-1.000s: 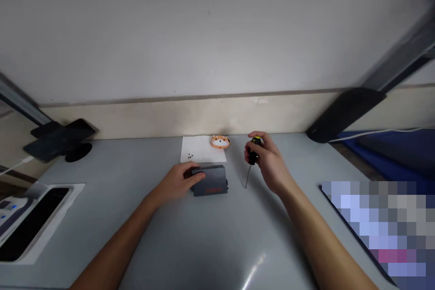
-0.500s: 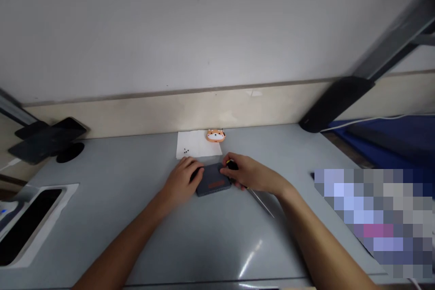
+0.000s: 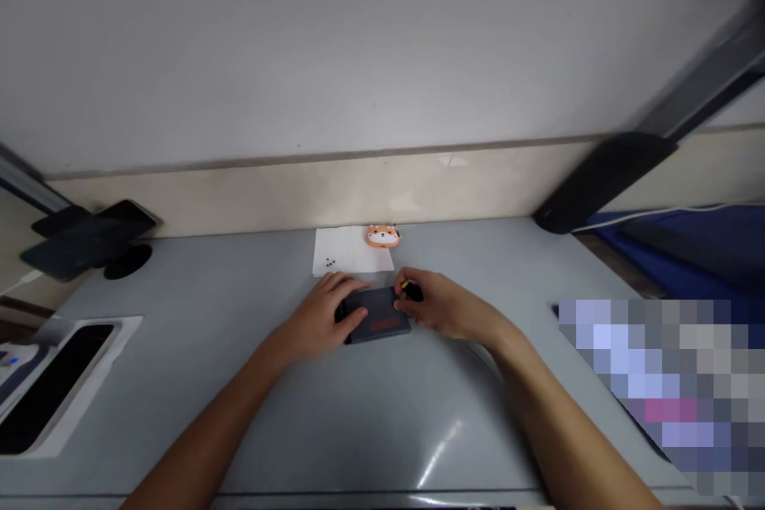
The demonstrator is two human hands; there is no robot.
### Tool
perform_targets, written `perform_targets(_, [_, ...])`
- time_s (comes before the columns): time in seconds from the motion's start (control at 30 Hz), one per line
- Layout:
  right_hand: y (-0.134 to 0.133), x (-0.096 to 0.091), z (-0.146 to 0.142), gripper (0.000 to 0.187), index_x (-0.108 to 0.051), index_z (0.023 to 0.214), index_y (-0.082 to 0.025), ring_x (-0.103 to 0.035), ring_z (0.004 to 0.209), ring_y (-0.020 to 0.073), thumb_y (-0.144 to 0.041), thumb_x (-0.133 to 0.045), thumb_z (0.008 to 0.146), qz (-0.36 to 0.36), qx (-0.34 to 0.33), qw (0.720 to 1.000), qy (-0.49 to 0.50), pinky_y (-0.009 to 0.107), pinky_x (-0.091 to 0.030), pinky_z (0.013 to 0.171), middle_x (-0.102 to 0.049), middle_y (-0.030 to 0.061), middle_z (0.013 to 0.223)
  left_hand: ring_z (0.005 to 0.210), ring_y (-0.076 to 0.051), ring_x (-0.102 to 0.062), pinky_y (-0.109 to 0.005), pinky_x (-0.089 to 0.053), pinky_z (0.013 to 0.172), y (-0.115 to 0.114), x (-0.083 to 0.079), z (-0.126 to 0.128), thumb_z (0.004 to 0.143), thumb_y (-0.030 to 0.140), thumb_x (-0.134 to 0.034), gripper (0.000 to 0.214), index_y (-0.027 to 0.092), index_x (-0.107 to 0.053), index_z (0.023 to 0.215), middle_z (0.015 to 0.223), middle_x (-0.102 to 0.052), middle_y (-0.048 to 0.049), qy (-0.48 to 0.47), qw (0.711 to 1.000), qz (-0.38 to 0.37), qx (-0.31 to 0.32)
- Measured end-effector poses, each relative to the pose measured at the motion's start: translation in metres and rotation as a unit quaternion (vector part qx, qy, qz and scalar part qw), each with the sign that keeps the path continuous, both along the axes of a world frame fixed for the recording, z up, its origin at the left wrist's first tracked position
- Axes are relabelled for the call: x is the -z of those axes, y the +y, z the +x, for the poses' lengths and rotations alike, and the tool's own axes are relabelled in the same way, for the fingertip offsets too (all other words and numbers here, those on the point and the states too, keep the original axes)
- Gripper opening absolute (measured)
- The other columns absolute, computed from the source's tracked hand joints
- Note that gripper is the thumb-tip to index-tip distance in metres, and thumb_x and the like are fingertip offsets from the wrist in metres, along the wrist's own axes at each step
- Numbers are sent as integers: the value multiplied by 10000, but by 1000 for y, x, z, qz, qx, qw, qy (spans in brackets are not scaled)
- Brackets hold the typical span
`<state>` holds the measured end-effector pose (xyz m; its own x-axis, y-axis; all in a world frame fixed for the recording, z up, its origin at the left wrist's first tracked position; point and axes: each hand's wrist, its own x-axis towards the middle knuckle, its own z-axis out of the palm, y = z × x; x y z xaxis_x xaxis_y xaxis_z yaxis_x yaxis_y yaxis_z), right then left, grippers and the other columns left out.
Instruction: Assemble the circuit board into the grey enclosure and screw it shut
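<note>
A flat dark-grey electronics box [image 3: 378, 309] with a reddish label and a row of small slots along its near edge lies on the desk. My left hand [image 3: 328, 311] grips its left side, thumb on top and fingers along the back edge. At the right edge is my right hand [image 3: 439, 304], its fingers curled around a screwdriver [image 3: 412, 290] with a black and yellow handle. My thumb and index finger are at the box's right rear corner. The hand and forearm hide most of the screwdriver's shaft.
Several tiny black screws [image 3: 330, 261] lie on white paper [image 3: 343, 243] behind the box, with an orange animal-face case [image 3: 382, 236] on it. To the left are a phone [image 3: 56, 386] and a device on a stand [image 3: 96, 235]. A blurred-out object [image 3: 651, 382] sits right.
My left thumb and fingers have spread further over the box. My right hand has turned, so the screwdriver's shaft, plainly visible before, is now mostly hidden. The view has shifted slightly.
</note>
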<state>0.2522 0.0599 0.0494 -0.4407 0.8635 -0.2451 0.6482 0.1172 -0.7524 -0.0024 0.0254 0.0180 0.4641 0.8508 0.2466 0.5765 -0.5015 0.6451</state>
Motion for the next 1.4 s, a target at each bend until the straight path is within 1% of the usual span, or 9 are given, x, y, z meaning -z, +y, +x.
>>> perform_targets(0.17, [10,-2,19,132,-614,959,-227,-541,629,165,-260,-627,832,25,21,998,-45,281,-375,553,-651,22,754,1299,-233,-519,-436,-435,1147,1,-3,-4,978,248,-612,436,304,-538,1405,1352,-583,-62,15,999,-22,20])
perform_targets(0.5, [22,-11,60,127,-640,935,-230,-583,651,195,-249,-655,811,86,115,982,-124,321,-417,598,-674,42,761,1198,-209,-601,-436,-486,1093,6,-3,-15,905,30,-497,440,284,-650,1230,1229,-685,-29,-14,999,-28,29])
perform_targets(0.57, [18,-21,56,136,-616,923,-233,-572,620,193,-326,-676,844,91,156,982,-55,329,-428,581,-650,36,721,1190,-205,-611,-427,-501,1075,7,-3,-16,902,19,-486,451,284,-658,1224,1222,-694,-27,-18,999,-30,22])
perform_targets(0.63, [11,-34,46,232,-568,933,-240,-586,609,193,-445,-667,888,37,175,977,116,334,-461,572,-636,24,701,1182,-206,-620,-423,-510,1065,8,-2,-15,899,17,-486,456,284,-666,1222,1212,-702,-28,-18,999,-26,14])
perform_targets(0.7, [3,-45,28,315,-508,940,-254,-610,639,190,-506,-689,884,4,167,940,297,338,-498,609,-623,-3,718,1172,-207,-628,-422,-513,1061,9,0,-15,895,20,-496,452,284,-676,1214,1200,-709,-29,-19,1000,-18,9])
perform_targets(0.77, [-3,-49,7,334,-474,980,-268,-616,640,173,-503,-694,891,22,168,906,388,323,-499,620,-614,-30,734,1161,-209,-635,-424,-516,1054,9,2,-14,894,25,-505,439,283,-684,1201,1189,-714,-30,-21,1000,-14,2])
perform_targets(0.97, [-8,-27,-36,273,-413,985,-266,-595,655,152,-452,-613,966,68,101,902,413,308,-473,658,-613,-45,705,1089,-203,-656,-407,-527,1009,12,6,-14,893,47,-530,378,272,-695,1148,1142,-717,-30,-34,999,-10,-19])
perform_targets(1.2, [-24,-31,-40,194,-485,924,-250,-579,692,133,-367,-632,974,73,31,909,409,315,-453,670,-569,-19,826,1110,-206,-634,-415,-496,1041,7,1,-10,926,87,-533,332,277,-686,1152,1133,-712,-23,-32,999,25,-23])
perform_targets(1.4, [-36,-30,-43,186,-512,865,-247,-546,743,159,-335,-640,969,45,-39,920,388,336,-457,693,-573,-4,794,1182,-262,-592,-459,-453,1076,-7,-9,8,874,218,-708,339,275,-635,1200,1235,-677,-39,29,998,55,0])
